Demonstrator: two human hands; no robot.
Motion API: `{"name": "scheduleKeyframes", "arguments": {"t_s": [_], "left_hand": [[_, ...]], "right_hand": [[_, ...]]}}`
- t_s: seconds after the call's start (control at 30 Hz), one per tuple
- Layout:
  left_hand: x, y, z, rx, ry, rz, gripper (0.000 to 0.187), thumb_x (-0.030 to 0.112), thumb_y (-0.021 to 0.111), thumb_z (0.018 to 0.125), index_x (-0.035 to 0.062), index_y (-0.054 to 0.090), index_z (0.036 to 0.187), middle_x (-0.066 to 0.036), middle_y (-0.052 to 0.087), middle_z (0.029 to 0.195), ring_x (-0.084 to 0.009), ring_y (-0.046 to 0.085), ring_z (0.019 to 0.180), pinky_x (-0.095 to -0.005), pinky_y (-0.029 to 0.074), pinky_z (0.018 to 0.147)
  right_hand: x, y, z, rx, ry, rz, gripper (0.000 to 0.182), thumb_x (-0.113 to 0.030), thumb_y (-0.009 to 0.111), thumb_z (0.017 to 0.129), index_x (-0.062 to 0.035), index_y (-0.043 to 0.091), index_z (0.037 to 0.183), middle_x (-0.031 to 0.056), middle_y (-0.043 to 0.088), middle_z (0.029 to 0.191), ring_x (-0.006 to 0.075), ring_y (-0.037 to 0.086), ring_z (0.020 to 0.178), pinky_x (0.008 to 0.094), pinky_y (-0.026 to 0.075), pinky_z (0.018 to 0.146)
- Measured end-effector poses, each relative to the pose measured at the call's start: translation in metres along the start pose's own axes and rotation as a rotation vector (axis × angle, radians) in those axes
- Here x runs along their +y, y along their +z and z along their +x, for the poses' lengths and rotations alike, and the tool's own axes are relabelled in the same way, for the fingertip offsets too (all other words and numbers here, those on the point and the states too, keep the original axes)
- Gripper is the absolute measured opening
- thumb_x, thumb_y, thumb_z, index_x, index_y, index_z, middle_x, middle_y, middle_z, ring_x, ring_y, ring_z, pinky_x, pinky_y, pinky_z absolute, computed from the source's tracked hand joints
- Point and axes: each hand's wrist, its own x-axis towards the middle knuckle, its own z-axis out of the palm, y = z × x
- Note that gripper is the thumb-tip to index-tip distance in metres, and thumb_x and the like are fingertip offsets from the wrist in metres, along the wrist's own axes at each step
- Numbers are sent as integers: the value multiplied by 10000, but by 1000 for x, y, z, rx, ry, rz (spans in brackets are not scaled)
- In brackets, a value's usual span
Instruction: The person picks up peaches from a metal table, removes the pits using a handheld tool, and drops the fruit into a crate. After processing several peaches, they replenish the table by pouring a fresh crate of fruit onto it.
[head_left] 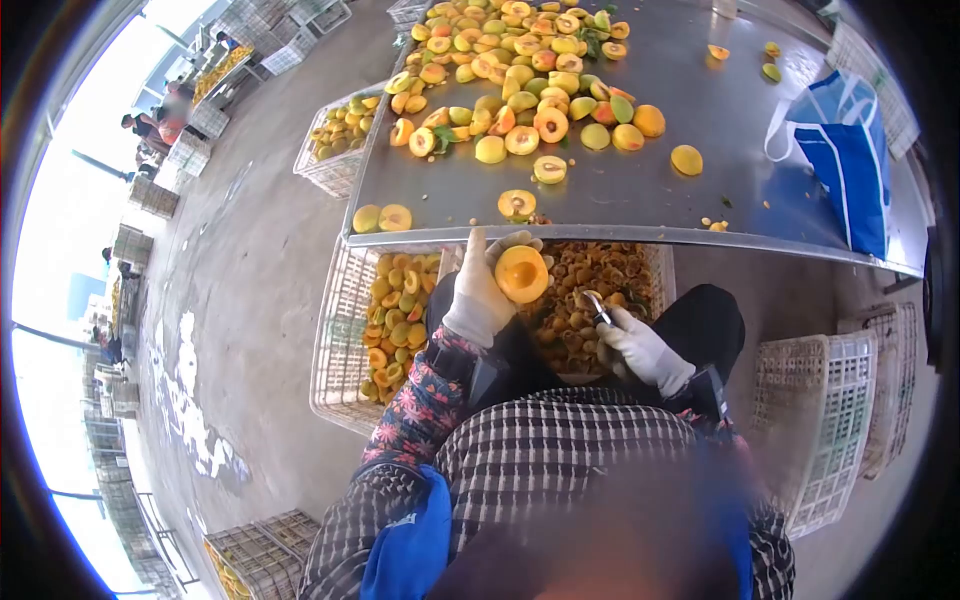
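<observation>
My left hand (482, 292), in a white glove, holds a yellow peach half (521, 274) with its cut face up and a round hollow where the pit was. My gloved right hand (640, 347) is closed around a pitting spoon (597, 305), its curved metal tip pointing up and left, apart from the peach half. Beneath my hands stands a crate of brown peach pits and scraps (590, 275). On the table edge just beyond lie peach halves (517, 204) with pits still in them.
A metal table (640, 205) carries a large pile of halved peaches (520, 75) and a blue-and-white bag (845, 165). Crates of peaches (395, 320) (340, 135) stand to the left. Stacked plastic crates (815, 420) are at right. Other people work far left.
</observation>
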Motion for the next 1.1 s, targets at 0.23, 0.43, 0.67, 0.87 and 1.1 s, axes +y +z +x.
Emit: {"name": "scheduleKeyframes", "arguments": {"t_s": [0.23,0.43,0.67,0.87,1.1], "left_hand": [[76,-39,-62,56,794,1461,321,228,440,1041,-36,595,1138,-152,626,1138,-208,618,1031,-316,507,901],[136,-44,-37,338,792,1499,307,171,625,920,-5,621,1171,-124,659,1088,-169,621,990,-290,487,871],[85,58,102,128,551,1958,539,437,583,897,11,603,1226,-221,639,1177,-336,609,1115,-393,469,947],[43,74,173,114,379,2339,555,464,578,853,52,604,1223,-218,637,1188,-359,607,1112,-422,471,950],[52,120,180,-243,119,2773,350,278,589,776,82,730,1029,-152,694,1085,-295,660,1037,-415,515,884]], "right_hand": [[16,-9,-5,257,-276,-948,485,-213,603,902,-11,436,1309,293,617,1021,459,596,961,489,472,808],[15,-7,-4,273,-210,-943,544,-188,629,867,-23,391,1328,299,613,1019,462,596,946,493,473,797],[20,-13,-1,242,-305,-876,529,-147,609,871,-34,393,1341,293,598,1099,454,585,1010,490,467,848],[28,-15,0,277,-354,-846,596,-161,589,879,-32,344,1407,318,610,1028,467,610,949,509,471,823],[5,-11,-7,158,-233,-760,589,-170,593,884,-34,356,1407,320,601,1089,454,596,1017,485,470,865]]}}
